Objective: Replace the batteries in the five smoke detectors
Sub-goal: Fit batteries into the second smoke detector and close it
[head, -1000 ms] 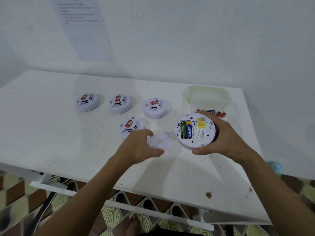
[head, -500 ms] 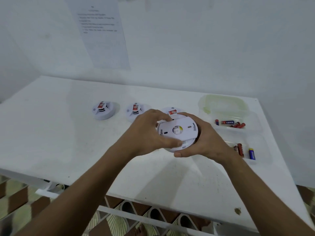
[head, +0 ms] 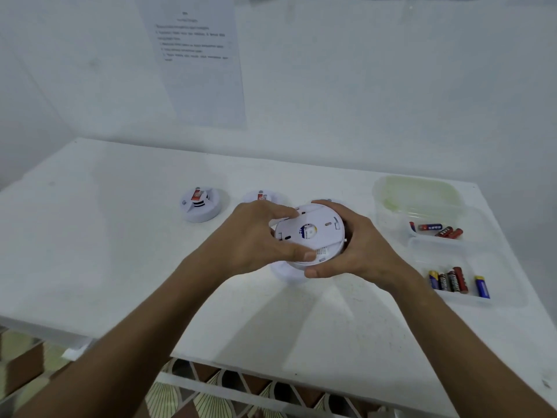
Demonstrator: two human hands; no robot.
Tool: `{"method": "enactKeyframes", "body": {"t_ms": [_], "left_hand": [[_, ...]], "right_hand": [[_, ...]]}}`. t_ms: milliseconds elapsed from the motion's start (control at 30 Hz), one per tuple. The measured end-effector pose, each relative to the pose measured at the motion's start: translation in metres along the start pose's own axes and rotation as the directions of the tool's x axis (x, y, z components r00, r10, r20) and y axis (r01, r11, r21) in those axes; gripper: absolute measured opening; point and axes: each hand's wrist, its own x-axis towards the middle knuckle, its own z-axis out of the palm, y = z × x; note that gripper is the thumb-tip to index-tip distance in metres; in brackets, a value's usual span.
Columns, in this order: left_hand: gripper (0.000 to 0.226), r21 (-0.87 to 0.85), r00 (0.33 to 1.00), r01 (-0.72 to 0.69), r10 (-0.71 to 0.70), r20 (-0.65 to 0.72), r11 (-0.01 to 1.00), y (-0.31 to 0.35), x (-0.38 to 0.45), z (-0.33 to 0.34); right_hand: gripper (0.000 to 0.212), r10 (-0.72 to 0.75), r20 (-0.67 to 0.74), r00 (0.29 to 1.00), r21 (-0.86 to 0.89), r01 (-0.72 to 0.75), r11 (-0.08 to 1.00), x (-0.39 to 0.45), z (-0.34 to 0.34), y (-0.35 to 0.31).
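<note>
The smoke detector [head: 310, 236] sits in both hands above the middle of the white table [head: 105, 236], its flat back plate turned up toward the person. The left hand [head: 256, 239] curls over the plate's left edge, fingers along the top rim and thumb pressed on the near rim. The right hand [head: 358, 245] wraps the right side, thumb hooked under the near edge, fingers round the far side. Just below the held unit lies another white round piece, mostly hidden. Behind the hands, a second detector [head: 200, 205] rests face up with its red tag showing, and a third [head: 261, 197] peeks out past the left knuckles. To the right stand clear plastic containers: the far one [head: 388, 191] with a greenish tint, a middle one holding red batteries [head: 437, 230], and the nearest holding mixed red and blue batteries [head: 458, 282]. A printed sheet [head: 199, 61] hangs on the wall.
</note>
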Motion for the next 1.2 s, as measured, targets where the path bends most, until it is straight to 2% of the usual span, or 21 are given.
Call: {"method": "enactKeyframes", "body": {"t_ms": [67, 133, 333, 500, 633, 800, 900, 1000, 1100, 1133, 1200], "left_hand": [[0.055, -0.008, 0.999, -0.022, 0.022, 0.048, 1.000, -0.008, 0.000, -0.007], [0.067, 0.006, 0.996, -0.030, 0.029, 0.085, 1.000, -0.016, 0.002, -0.014], [0.073, -0.082, 0.994, -0.035, 0.043, 0.104, 0.996, -0.034, 0.001, -0.026], [0.064, -0.170, 0.980, -0.083, 0.111, 0.164, 0.982, -0.037, -0.003, -0.038], [0.049, -0.211, 0.942, -0.150, 0.205, 0.267, 0.966, -0.039, -0.003, -0.048], [0.055, -0.245, 0.911, -0.178, 0.254, 0.325, 0.953, -0.053, -0.005, -0.052], [0.061, -0.173, 0.911, -0.165, 0.217, 0.350, 0.971, -0.058, -0.006, -0.055], [0.065, -0.213, 0.934, -0.197, 0.249, 0.255, 0.957, -0.059, -0.009, -0.053], [0.093, -0.397, 0.960, -0.106, 0.199, 0.199, 0.912, -0.065, -0.013, -0.049], [0.097, -0.399, 0.962, -0.095, 0.187, 0.200, 0.912, -0.067, -0.014, -0.046], [0.080, -0.338, 0.963, -0.148, 0.214, 0.165, 0.929, -0.071, -0.015, -0.039]], "right_hand": [[0.090, 0.005, -0.002, 1.000, -0.013, -0.005, 1.000, 0.005, 0.007, -0.002], [0.090, 0.013, 0.002, 1.000, -0.028, -0.013, 1.000, 0.010, 0.015, -0.004], [0.089, 0.014, -0.050, 0.999, -0.016, -0.014, 1.000, 0.014, 0.035, -0.008], [0.088, 0.036, -0.010, 0.999, 0.004, -0.036, 0.999, 0.014, 0.042, -0.013], [0.087, 0.037, 0.009, 0.999, -0.027, -0.037, 0.999, 0.011, 0.044, -0.016], [0.090, 0.061, 0.052, 0.997, -0.077, -0.057, 0.995, 0.013, 0.045, -0.019], [0.091, 0.067, 0.076, 0.995, -0.082, -0.060, 0.995, 0.014, 0.047, -0.020], [0.093, 0.064, 0.063, 0.996, -0.054, -0.060, 0.997, 0.015, 0.046, -0.020], [0.094, 0.031, -0.021, 0.999, 0.021, -0.031, 0.999, 0.014, 0.043, -0.022], [0.094, 0.022, -0.047, 0.999, 0.038, -0.021, 0.999, 0.014, 0.044, -0.022], [0.095, 0.014, -0.063, 0.998, 0.054, -0.010, 0.998, 0.014, 0.050, -0.024]]}}
